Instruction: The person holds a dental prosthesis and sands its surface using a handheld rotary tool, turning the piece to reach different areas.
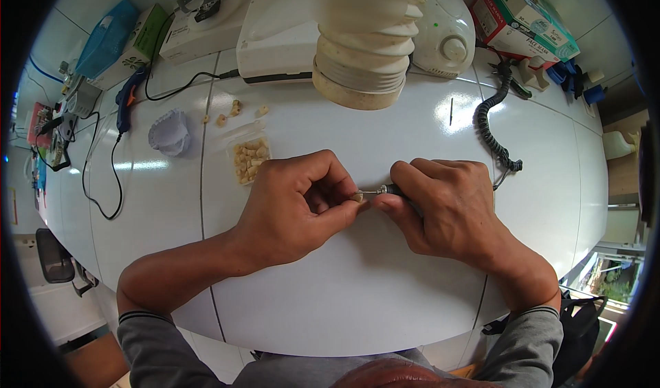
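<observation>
My left hand (292,206) pinches a small tooth-coloured piece (357,197) between thumb and fingertips; most of it is hidden, so its exact kind stays unclear. My right hand (450,209) is closed round a dark rotary handpiece (391,189). From its silver nose a thin metal bur (370,192) points left and meets the small piece, or nearly so. Behind my left hand lies a clear bag (250,158) of several cream, tooth-like pieces, partly covered by the hand. A few loose tooth-like pieces (236,107) rest beyond the bag.
A ribbed suction hose (364,58) hangs over the far middle. To the left are a white dental cast (170,134) and a blue glue gun (126,103) with its cord. A coiled black cable (489,116), a thin dark rod (451,111) and boxes (526,17) lie right.
</observation>
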The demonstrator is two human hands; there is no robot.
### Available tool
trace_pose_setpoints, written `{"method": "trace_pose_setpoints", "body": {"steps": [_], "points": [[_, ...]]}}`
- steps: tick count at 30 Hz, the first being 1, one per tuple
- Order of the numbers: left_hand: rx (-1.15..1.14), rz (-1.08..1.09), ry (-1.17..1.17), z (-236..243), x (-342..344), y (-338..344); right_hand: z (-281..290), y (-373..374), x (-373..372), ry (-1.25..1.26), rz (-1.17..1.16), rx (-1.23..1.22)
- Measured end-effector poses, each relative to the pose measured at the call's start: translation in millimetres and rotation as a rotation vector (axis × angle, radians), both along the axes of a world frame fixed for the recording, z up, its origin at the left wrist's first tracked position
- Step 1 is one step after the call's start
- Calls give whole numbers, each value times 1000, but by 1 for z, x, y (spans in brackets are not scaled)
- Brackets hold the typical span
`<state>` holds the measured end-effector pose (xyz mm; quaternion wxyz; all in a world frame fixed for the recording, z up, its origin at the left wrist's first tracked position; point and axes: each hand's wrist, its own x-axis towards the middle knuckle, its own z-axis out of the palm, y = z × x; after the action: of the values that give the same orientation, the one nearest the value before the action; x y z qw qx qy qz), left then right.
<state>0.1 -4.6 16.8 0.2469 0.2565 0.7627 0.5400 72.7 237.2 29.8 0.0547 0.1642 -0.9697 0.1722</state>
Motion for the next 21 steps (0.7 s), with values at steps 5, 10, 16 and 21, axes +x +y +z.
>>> {"method": "trace_pose_setpoints", "body": {"steps": [5, 10, 16, 21], "points": [[-4, 2, 7, 0, 0, 0, -1, 0, 0, 5, 2, -4], [-8, -4, 21, 0, 0, -1, 0, 0, 0, 4, 3, -10], [-3, 7, 12, 0, 0, 0, 0, 0, 0, 7, 9, -2], [11, 6, -2, -1, 0, -1, 1, -1, 0, 9, 12, 9]]}}
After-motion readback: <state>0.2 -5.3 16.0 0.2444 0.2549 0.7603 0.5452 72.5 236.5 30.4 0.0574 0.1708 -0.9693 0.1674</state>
